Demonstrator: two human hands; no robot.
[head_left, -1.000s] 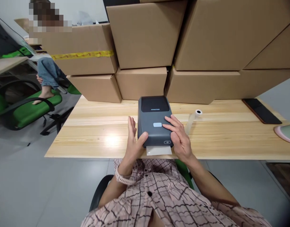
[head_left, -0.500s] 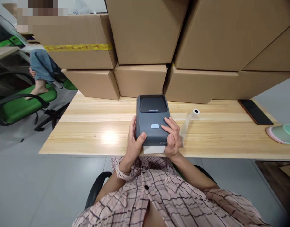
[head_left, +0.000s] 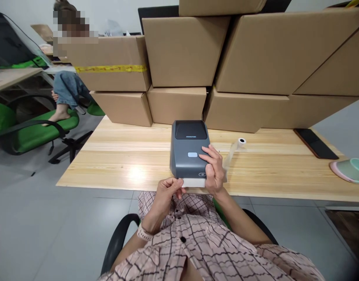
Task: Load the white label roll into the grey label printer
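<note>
A dark grey label printer (head_left: 185, 166) stands on the wooden table before me, with a light button on top and a dark window at its far end. White label paper (head_left: 194, 182) sticks out of its near side. My left hand (head_left: 169, 188) is closed, pinching the paper's left corner between thumb and fingers. Against the printer's right side lies my right hand (head_left: 214, 168), its fingertips on the top beside the button and its thumb bent at the near right corner. Right of it, a small white roll (head_left: 242, 143) trails a translucent strip (head_left: 230, 156) across the table.
Stacked cardboard boxes (head_left: 187, 52) line the table's back edge. A phone (head_left: 315, 143) and a pale green cup (head_left: 356, 169) are at the right. Another person's bent leg (head_left: 67, 89) rests on a green chair (head_left: 47, 130) at the left.
My left hand has left the printer's left side and moved down to the paper, now pinching its corner. My right hand stays on the printer. The view has tilted up slightly.
</note>
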